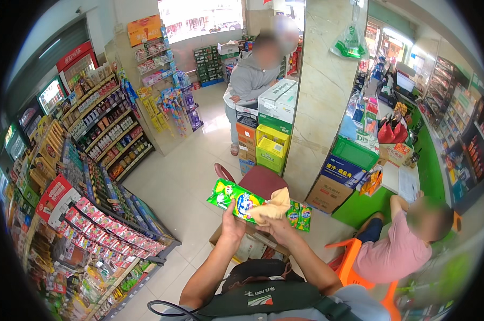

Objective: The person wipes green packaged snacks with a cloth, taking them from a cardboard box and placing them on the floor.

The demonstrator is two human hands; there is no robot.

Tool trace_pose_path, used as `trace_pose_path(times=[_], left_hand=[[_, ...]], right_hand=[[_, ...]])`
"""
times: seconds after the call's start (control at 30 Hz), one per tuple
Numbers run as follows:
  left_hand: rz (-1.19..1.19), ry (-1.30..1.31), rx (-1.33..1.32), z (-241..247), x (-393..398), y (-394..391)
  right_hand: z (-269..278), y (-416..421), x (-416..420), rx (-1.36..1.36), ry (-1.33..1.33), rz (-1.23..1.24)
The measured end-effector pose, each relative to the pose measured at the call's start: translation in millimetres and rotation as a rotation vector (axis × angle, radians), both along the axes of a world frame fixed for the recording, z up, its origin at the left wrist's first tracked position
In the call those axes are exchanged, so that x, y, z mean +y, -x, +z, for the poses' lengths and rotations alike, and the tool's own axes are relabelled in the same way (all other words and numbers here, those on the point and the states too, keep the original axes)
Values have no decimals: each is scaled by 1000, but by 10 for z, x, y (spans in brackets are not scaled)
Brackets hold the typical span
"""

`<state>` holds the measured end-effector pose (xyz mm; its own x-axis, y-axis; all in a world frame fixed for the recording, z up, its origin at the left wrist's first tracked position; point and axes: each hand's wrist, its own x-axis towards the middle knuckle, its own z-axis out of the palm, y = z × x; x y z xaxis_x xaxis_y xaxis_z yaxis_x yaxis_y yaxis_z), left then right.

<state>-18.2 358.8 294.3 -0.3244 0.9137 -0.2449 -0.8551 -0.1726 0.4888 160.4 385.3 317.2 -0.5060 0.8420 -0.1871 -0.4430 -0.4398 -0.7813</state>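
Observation:
My left hand (232, 224) grips the lower edge of a long green candy packet (224, 192), thumb on its printed front. In my right hand (277, 228) is a crumpled tan cloth (281, 202), pressed against the packet's right part and covering some of it. Just right of that hand, more green candy packets (299, 216) appear, partly behind the cloth and wrist; what bears them is hidden. A maroon chair (262, 178) stands beyond the packet. Below my hands is an open cardboard box (246, 246) with packs inside, partly hidden by my forearms.
To the left stands a snack shelf (117, 236) with hanging pink packs. Stacked cartons (276, 148) rise before a marble pillar (322, 100). A person in grey (252, 80) leans on the cartons. At right, another person in pink (392, 252) sits on an orange chair (348, 261) by a green counter (362, 212).

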Motion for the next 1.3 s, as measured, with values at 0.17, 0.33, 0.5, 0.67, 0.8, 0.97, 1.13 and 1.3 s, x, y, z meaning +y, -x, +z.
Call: trace_pose_path(times=[0.17, 0.33, 0.5, 0.67, 0.8, 0.97, 1.13, 1.3], left_hand=[[-48, -13, 20, 38, -22, 44], [-82, -47, 45, 72, -90, 59], [-103, -23, -33, 25, -81, 102], [-107, -15, -43, 14, -119, 124], [-130, -39, -61, -29, -165, 115], [-273, -53, -90, -70, -262, 122], [-383, -56, -179, -255, -406, 90], [-382, 114, 3, -568, -512, 106]], right_hand=[[8, 28, -56, -57, -114, -12], [-232, -35, 43, -176, -35, -161], [-302, -11, 16, -99, -17, -164], [-242, -102, 14, -118, -78, -69], [-65, -150, 50, -186, -98, -132], [-55, -346, 326, -158, -282, -63], [595, -470, 295, -233, -349, -21], [814, -505, 406, -362, -597, 202]])
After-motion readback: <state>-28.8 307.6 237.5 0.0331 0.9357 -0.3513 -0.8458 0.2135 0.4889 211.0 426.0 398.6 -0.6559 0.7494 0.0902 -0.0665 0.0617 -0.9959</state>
